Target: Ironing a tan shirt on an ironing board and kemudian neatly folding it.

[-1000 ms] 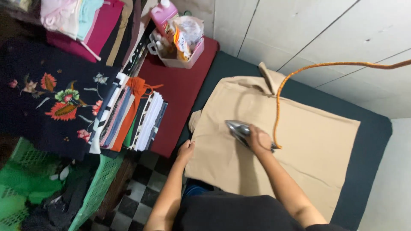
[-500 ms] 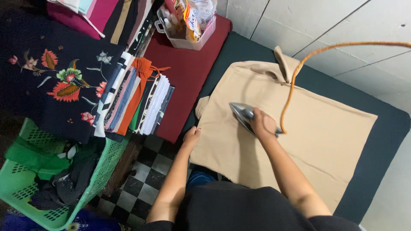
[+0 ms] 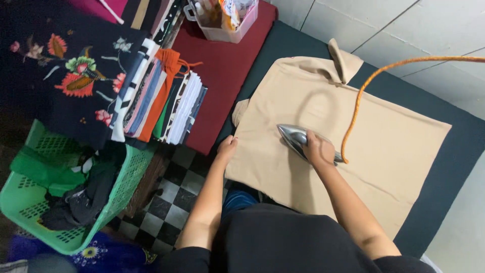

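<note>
I see the dark ironing pad [image 3: 444,167] filling the right of the view, with the beige garment [image 3: 384,146] spread flat on it, collar end toward the wall. Against the frame from 1 second ago, the garment sits lower and nearer me, so my head has shifted, and the iron has slid a little along the cloth toward the near edge; I judge pressing is mid-pass. To the left lie the red mat [image 3: 222,76], the stack of folded clothes [image 3: 161,101] and the green basket [image 3: 121,187]. The orange cord [image 3: 364,96] loops down to the iron [image 3: 293,136]. My right hand [image 3: 319,150] is clamped on its handle. My left hand [image 3: 227,147] lies flat, pinning the garment's near edge.
</note>
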